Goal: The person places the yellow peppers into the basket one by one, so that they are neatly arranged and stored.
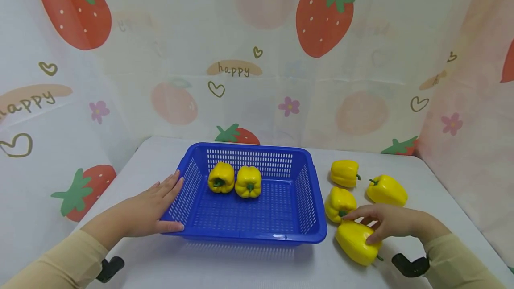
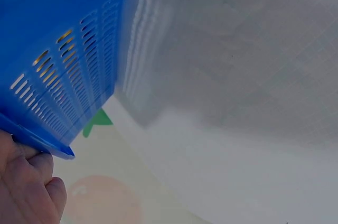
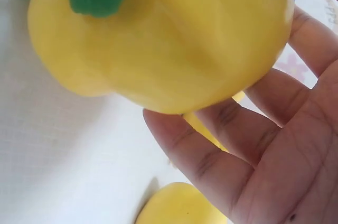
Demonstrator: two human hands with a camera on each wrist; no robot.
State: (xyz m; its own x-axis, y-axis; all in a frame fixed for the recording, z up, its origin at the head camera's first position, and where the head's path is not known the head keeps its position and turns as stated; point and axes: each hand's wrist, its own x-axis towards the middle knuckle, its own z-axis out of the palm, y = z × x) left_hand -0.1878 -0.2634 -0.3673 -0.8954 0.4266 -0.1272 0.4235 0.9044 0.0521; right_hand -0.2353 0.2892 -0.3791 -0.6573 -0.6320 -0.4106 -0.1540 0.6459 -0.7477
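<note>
Right hand, pinching nearest yellow pepper, best gripped across its broad sides; left hand, fingers extended, resting at left of blue basket, ideally steadying.

Beige sleeves, bare left hand, bare right hand, curved black wrist pieces
</note>
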